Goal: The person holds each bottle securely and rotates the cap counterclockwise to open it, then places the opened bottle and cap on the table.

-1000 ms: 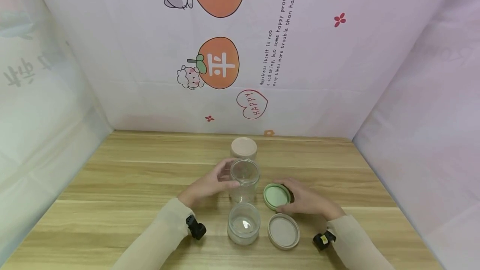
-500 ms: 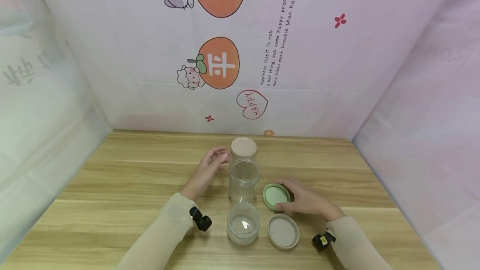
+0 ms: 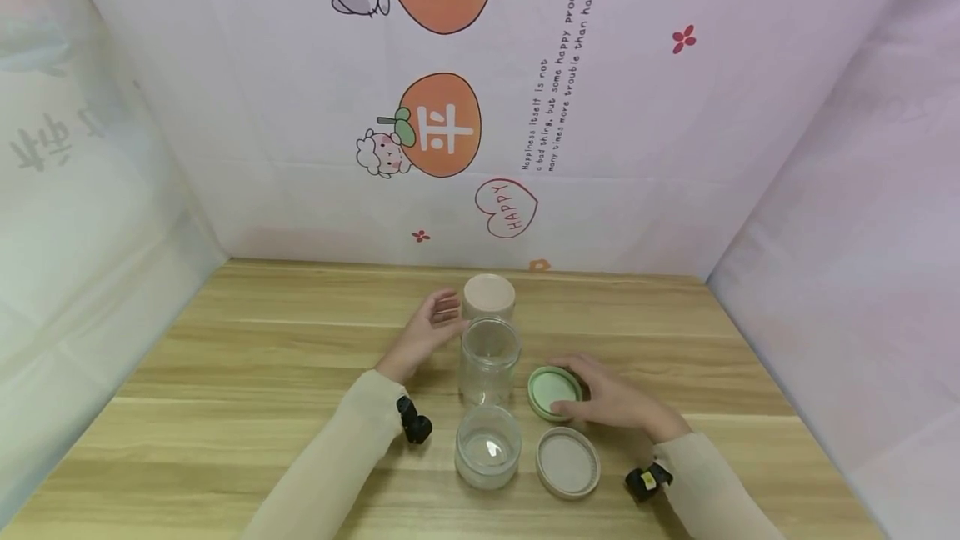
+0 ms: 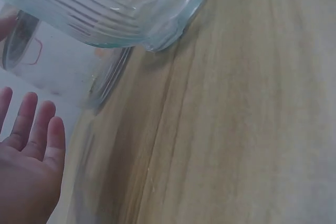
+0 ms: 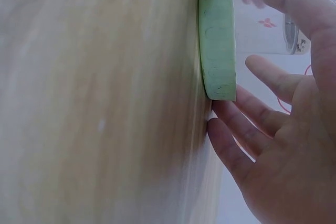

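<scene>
Three clear jars stand in a row: a short open jar [image 3: 480, 473] in front, a taller open jar [image 3: 480, 382] in the middle, and a jar capped with a beige lid [image 3: 489, 293] at the back. My left hand [image 3: 422, 336] is beside the back two, its fingers loosely extended and palm bare in the left wrist view, where the ribbed jar [image 4: 100, 3] looms close. A green lid [image 3: 546, 390] lies on the table, inside facing up. My right hand [image 5: 296, 135] hovers around it with fingers spread, thumb over its rim.
A grey-beige lid [image 3: 567, 463] lies inside-up right of the short jar, close to the green lid. Wood-grain table [image 3: 247, 390] extends to both sides. A printed white cloth [image 3: 600, 215] hangs behind, with cloth walls left and right.
My left hand has come away from the middle jar and moved back toward the lidded jar. My right hand stays at the green lid, its thumb shifting slightly inward over the rim.
</scene>
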Action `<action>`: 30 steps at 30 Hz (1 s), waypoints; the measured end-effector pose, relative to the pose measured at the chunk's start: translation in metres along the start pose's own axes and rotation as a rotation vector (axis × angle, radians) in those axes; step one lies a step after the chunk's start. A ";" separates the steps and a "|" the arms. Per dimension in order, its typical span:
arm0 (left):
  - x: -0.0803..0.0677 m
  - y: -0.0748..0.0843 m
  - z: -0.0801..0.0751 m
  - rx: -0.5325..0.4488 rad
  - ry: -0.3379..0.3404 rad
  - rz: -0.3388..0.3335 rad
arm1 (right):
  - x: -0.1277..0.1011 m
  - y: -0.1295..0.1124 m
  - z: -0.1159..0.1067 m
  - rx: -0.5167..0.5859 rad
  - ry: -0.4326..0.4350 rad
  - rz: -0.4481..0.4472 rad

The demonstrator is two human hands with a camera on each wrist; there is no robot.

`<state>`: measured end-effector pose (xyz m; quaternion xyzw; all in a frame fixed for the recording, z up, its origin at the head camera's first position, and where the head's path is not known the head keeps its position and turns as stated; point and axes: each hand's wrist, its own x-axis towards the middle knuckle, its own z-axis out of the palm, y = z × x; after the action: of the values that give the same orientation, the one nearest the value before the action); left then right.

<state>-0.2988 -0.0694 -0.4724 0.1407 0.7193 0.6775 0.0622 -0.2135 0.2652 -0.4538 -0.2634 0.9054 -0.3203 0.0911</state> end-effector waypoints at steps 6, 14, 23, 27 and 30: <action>0.009 0.001 0.008 0.111 -0.023 -0.008 | 0.000 -0.001 0.000 0.002 0.013 -0.004; 0.012 0.011 0.019 0.168 -0.033 -0.038 | 0.000 0.000 0.001 0.000 0.021 0.010; 0.026 -0.002 0.028 0.113 -0.059 0.009 | 0.000 0.000 0.001 -0.008 0.031 0.018; 0.029 -0.004 0.031 0.108 -0.050 0.018 | 0.000 0.001 0.002 -0.018 0.043 0.015; 0.029 -0.003 0.033 0.113 -0.040 0.020 | 0.000 0.001 0.003 -0.020 0.046 0.013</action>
<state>-0.3180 -0.0297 -0.4745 0.1647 0.7534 0.6336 0.0618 -0.2127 0.2646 -0.4571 -0.2512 0.9120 -0.3166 0.0698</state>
